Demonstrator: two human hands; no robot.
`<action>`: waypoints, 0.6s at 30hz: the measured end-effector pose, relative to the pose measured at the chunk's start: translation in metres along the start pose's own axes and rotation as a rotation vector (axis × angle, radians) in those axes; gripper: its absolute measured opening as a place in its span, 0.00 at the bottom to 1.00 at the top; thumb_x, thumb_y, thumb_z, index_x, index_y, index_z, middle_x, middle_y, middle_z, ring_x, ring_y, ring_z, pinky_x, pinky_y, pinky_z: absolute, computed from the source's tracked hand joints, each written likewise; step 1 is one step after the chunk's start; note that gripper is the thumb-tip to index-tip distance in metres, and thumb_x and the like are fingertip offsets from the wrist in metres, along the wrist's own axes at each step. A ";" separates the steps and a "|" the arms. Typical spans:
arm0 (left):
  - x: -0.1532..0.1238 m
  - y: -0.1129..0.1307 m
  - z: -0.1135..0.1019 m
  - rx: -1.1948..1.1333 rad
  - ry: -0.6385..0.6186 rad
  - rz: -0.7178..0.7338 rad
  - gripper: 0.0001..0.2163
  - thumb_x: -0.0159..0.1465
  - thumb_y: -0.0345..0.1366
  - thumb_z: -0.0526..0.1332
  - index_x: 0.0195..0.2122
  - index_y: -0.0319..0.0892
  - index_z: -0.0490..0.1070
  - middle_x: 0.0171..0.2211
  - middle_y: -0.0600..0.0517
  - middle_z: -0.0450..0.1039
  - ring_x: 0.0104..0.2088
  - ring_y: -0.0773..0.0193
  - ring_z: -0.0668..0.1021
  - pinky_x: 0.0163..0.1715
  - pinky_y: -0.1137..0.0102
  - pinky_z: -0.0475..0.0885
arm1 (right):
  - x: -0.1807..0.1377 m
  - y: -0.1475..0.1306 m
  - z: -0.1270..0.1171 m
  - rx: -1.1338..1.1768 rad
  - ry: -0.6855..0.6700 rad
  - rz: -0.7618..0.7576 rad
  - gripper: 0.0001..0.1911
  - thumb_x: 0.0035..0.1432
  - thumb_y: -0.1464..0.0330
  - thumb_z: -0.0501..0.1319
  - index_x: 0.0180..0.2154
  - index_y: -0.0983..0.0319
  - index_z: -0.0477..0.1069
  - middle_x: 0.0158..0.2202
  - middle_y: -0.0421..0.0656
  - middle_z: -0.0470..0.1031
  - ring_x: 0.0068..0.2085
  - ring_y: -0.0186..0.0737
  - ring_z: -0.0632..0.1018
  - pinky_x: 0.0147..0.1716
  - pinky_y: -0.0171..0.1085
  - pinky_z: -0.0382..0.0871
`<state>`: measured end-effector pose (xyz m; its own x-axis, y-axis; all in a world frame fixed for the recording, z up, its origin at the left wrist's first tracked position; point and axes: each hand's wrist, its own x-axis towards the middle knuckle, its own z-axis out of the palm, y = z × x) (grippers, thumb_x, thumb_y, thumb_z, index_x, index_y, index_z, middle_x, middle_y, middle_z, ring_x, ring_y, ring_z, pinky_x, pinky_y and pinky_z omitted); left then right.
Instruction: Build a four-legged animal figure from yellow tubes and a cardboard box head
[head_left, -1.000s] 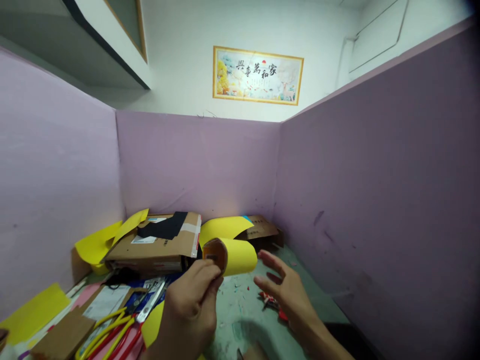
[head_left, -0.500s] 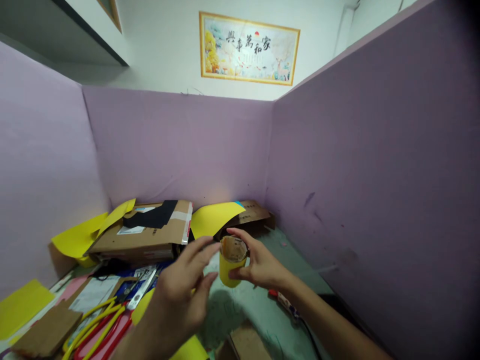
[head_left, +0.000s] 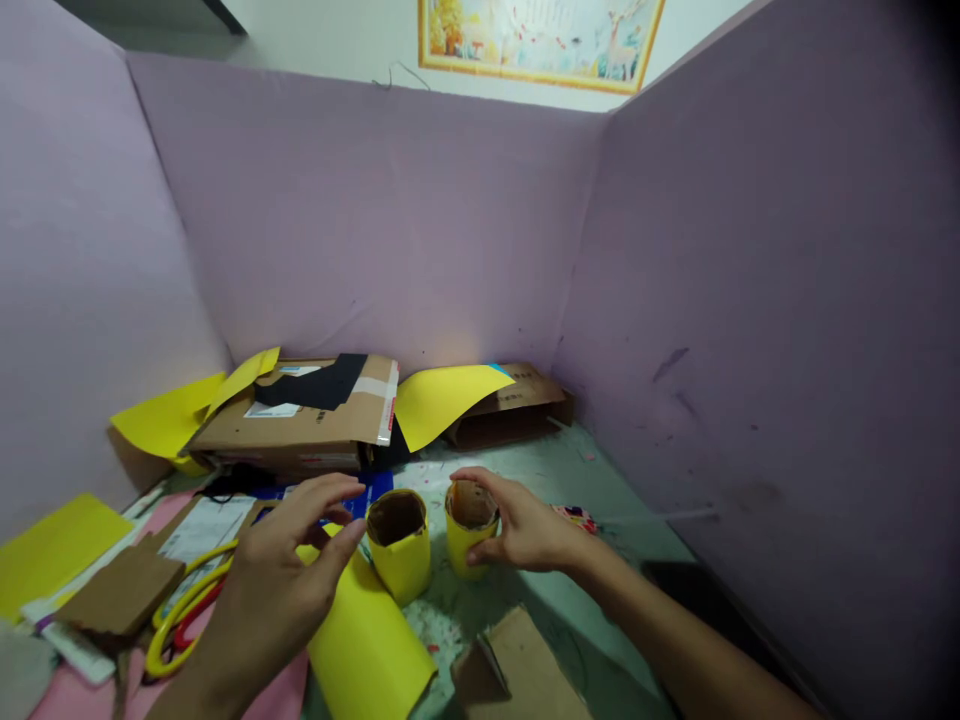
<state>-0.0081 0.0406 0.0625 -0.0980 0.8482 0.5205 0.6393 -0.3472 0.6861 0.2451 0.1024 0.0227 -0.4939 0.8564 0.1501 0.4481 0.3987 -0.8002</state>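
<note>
Two short cardboard tubes covered in yellow paper stand upright side by side, brown inside with open tops. My right hand (head_left: 517, 525) grips the right tube (head_left: 466, 545), fingers at the back of the rim and thumb in front. To the left of the other tube (head_left: 401, 570), my left hand (head_left: 300, 560) is held with fingers and thumb apart, nothing between them. A curved yellow sheet (head_left: 375, 640) lies below the left tube, partly hidden by my left hand. In front of the right tube is a folded piece of brown cardboard (head_left: 536, 670).
A cardboard box (head_left: 330, 425) with yellow and black paper on it stands at the back. Beside it, another yellow sheet (head_left: 446, 395) rests against an open carton (head_left: 517, 420). Yellow-handled scissors (head_left: 161, 645) lie at left near a cardboard scrap (head_left: 124, 590). Purple panels (head_left: 375, 230) enclose the table.
The view has tilted down. My right hand's tube now stands lower, beside a second tube that was hidden earlier. My left hand has moved left, away from the held tube.
</note>
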 end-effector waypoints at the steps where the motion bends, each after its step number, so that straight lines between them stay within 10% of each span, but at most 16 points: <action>1: 0.000 -0.002 0.001 0.009 -0.039 -0.003 0.14 0.56 0.45 0.62 0.39 0.45 0.78 0.41 0.48 0.80 0.31 0.60 0.81 0.29 0.70 0.77 | -0.001 -0.001 0.000 -0.007 -0.003 0.007 0.44 0.37 0.72 0.76 0.58 0.61 0.65 0.55 0.50 0.73 0.55 0.55 0.74 0.57 0.51 0.65; 13: -0.008 -0.027 0.006 0.167 -0.348 0.005 0.12 0.57 0.41 0.61 0.42 0.49 0.76 0.58 0.48 0.70 0.57 0.52 0.73 0.54 0.59 0.70 | -0.011 -0.009 0.005 -0.052 -0.018 0.015 0.46 0.40 0.73 0.74 0.61 0.60 0.61 0.60 0.52 0.69 0.59 0.54 0.72 0.60 0.52 0.63; 18: -0.010 -0.025 0.013 0.144 -0.422 -0.022 0.09 0.58 0.40 0.59 0.37 0.49 0.76 0.57 0.48 0.70 0.48 0.52 0.78 0.41 0.61 0.73 | -0.013 -0.005 -0.004 -0.007 -0.030 -0.023 0.59 0.37 0.64 0.78 0.67 0.58 0.51 0.68 0.55 0.57 0.67 0.58 0.61 0.65 0.58 0.51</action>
<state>-0.0131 0.0462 0.0340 0.1883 0.9540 0.2333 0.7433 -0.2937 0.6010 0.2524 0.0900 0.0273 -0.5263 0.8368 0.1511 0.4410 0.4205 -0.7929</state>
